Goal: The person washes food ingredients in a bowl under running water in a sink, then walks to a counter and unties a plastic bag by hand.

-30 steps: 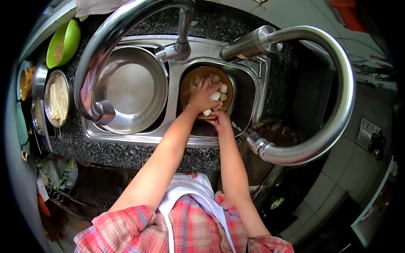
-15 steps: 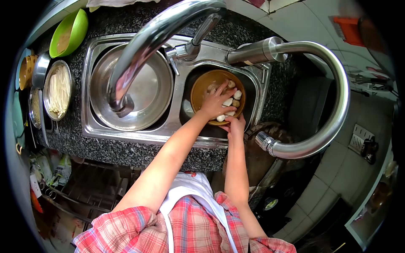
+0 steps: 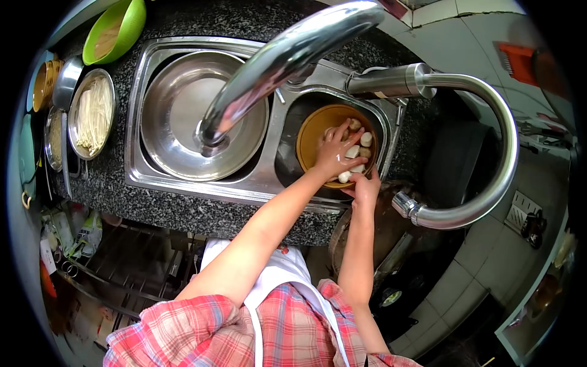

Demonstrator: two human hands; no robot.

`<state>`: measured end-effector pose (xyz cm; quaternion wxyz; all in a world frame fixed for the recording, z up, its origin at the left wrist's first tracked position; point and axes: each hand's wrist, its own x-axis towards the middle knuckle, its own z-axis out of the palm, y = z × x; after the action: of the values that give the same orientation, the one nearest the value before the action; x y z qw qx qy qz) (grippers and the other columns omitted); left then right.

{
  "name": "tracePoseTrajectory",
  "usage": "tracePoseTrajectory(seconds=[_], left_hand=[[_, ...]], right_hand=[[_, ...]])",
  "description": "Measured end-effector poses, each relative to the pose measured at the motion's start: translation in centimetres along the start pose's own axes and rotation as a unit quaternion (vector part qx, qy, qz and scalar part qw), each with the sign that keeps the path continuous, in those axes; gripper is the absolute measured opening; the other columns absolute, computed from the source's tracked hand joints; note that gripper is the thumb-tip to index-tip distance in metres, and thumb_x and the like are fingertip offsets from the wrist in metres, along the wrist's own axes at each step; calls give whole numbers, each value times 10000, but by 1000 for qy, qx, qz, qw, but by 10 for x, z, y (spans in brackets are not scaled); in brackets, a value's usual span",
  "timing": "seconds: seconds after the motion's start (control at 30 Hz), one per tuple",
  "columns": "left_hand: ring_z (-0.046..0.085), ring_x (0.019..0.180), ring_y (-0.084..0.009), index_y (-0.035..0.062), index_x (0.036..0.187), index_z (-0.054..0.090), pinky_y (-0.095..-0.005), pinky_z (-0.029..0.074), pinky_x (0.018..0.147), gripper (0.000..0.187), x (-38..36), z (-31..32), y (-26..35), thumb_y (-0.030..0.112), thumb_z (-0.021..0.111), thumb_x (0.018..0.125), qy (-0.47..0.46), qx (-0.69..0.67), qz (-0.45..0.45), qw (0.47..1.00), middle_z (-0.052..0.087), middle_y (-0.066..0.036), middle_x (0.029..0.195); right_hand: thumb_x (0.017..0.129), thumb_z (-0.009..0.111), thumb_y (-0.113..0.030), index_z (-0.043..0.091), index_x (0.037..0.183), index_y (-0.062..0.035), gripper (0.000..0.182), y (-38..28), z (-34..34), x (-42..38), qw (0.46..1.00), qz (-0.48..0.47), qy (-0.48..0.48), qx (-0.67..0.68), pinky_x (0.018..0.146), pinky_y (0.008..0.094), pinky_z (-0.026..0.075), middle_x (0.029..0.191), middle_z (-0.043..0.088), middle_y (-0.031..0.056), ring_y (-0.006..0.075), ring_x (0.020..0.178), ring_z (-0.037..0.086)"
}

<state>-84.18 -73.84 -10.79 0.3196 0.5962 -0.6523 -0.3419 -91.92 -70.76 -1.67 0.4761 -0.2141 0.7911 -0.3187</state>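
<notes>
A brown bowl [image 3: 307, 136] sits in the right-hand sink basin [image 3: 287, 137], with several white and brownish mushrooms [image 3: 365, 139] in it. My left hand [image 3: 335, 154] reaches into the bowl, wet, its fingers spread over the mushrooms. At the bowl's near right edge, my right hand [image 3: 365, 189] grips the rim, with some fingers hidden beneath it. Whether there is water in the bowl is hard to make out.
A large steel basin [image 3: 177, 131] fills the left sink, under a chrome faucet [image 3: 275, 67]. A second curved spout [image 3: 510, 140] arches at the right. On the left counter stand a plate of enoki mushrooms [image 3: 95, 119], a green bowl [image 3: 125, 33] and several other dishes.
The view has shifted, so the sink and bowl appear farther right. My left hand still lies spread over the mushrooms, while my right hand keeps its place at the rim.
</notes>
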Motion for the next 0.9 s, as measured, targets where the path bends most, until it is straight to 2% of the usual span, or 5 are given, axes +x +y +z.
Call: tracePoseTrajectory(seconds=[0.53, 0.63, 0.73, 0.83, 0.9], left_hand=[[292, 1263, -351, 343, 1350, 408, -536, 257, 979, 753, -5, 5, 33, 507, 676, 665, 23, -166, -87, 982, 271, -101, 1440], [289, 1277, -337, 333, 1356, 405, -504, 263, 995, 731, -5, 4, 45, 406, 682, 683, 29, -165, -114, 979, 287, -107, 1426], [291, 1275, -346, 307, 1350, 418, -500, 265, 998, 729, -1, 5, 52, 365, 689, 676, 51, -205, -111, 971, 294, -114, 1415], [291, 1268, -342, 301, 1331, 439, -521, 278, 972, 721, 3, 9, 59, 392, 697, 663, 100, -245, -101, 959, 275, -96, 1426], [295, 1269, -336, 285, 1330, 445, -506, 287, 972, 723, 5, 8, 63, 375, 701, 660, 125, -268, -79, 952, 281, -99, 1420]], right_hand=[[655, 532, -18, 425, 1342, -83, 698, -26, -10, -24, 981, -67, 69, -170, 498, 325, 548, 1022, 616, 140, 223, 702, 632], [665, 526, -40, 419, 1348, -92, 693, -22, -16, -20, 943, -180, 97, -261, 478, 303, 533, 963, 634, 165, 203, 698, 633], [676, 536, -90, 443, 1328, -90, 659, -42, -13, -38, 923, -196, 106, -312, 585, 347, 534, 921, 647, 202, 256, 744, 648], [694, 543, -173, 442, 1320, -87, 640, -68, 0, -63, 889, -174, 154, -394, 860, 390, 431, 1000, 628, 231, 376, 931, 599], [698, 539, -169, 434, 1325, -82, 642, -75, 1, -69, 890, -162, 158, -396, 853, 386, 436, 1011, 625, 230, 368, 936, 600]])
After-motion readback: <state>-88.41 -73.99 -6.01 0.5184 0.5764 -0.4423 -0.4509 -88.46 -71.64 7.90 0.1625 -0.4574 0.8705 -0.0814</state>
